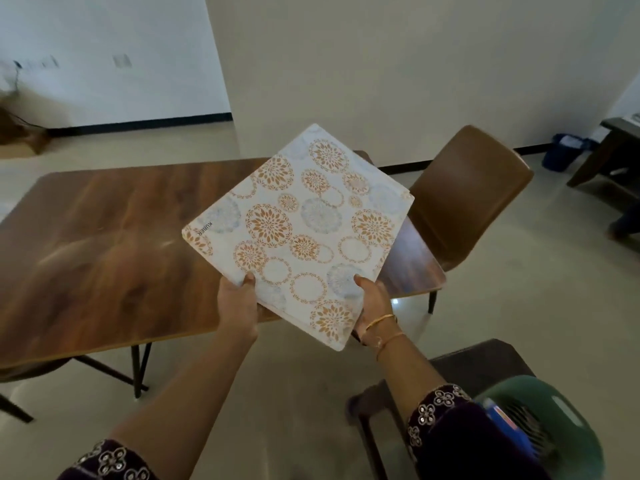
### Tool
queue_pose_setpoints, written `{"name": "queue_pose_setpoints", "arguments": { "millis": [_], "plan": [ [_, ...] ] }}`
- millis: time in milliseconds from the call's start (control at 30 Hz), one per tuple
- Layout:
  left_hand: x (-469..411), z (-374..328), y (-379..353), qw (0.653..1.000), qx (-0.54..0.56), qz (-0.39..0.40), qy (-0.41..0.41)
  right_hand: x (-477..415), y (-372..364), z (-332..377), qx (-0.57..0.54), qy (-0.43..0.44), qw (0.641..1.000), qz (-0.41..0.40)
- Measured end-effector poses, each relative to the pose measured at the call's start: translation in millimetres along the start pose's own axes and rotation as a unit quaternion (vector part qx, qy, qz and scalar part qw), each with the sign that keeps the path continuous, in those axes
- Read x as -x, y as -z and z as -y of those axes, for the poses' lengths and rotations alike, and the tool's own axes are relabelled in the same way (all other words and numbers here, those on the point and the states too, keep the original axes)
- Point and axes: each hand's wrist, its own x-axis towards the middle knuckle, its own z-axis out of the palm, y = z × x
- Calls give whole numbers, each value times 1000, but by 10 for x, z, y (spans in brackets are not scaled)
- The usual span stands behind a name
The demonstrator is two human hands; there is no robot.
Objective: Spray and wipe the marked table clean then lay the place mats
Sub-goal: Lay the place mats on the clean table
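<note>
- The left hand (239, 301) grips the mats (298, 233) at their lower left edge, thumb on top.
- The right hand (373, 299) grips the lower right edge, thumb on top.
- The mats, white with orange and blue circles, are held tilted at the centre of the frame, over the right part of the table (104, 237).
- A brown chair (467, 188) stands at the table's right end.
- A green basket (561, 431) sits at lower right.
</note>
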Motion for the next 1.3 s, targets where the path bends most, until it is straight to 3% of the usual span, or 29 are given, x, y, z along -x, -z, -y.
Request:
{"name": "queue_pose_setpoints", "arguments": {
  "millis": [100, 267, 433, 567, 633, 700, 833, 933, 1133, 1300],
  "plan": [
    [-240, -59, 122, 999, -13, 36, 1, -160, -271, 34, 66, 42, 995, -56],
    [-556, -138, 197, 996, 15, 70, 52, -357, -429, 67, 134, 83, 986, -54],
    [-905, -186, 223, 983, 53, 122, 129, -680, -462, 182, 126, 69, 989, -21],
    [-1348, -329, 369, 956, 134, 89, 246, -1067, -417, 288, 127, 28, 991, -1],
    [-1579, -412, 414, 950, 140, 82, 266, -1287, -383, 379, 120, 2, 993, 14],
    [-1816, -486, 390, 950, 110, 93, 277, -1526, -350, 485, 115, -26, 992, 35],
    [-2335, -641, -1, 931, -89, 179, 304, -2026, -379, 758, 148, -85, 982, 75],
    [-2619, -674, -355, 920, -198, 178, 287, -2309, -426, 938, 188, -128, 968, 107],
    [-2890, -428, -613, 914, -165, 225, 293, -2829, -378, 1027, 246, -161, 953, 74],
    [-3003, -251, -732, 925, -225, 167, 255, -3120, -376, 962, 348, -123, 929, 2]
  ]
}}
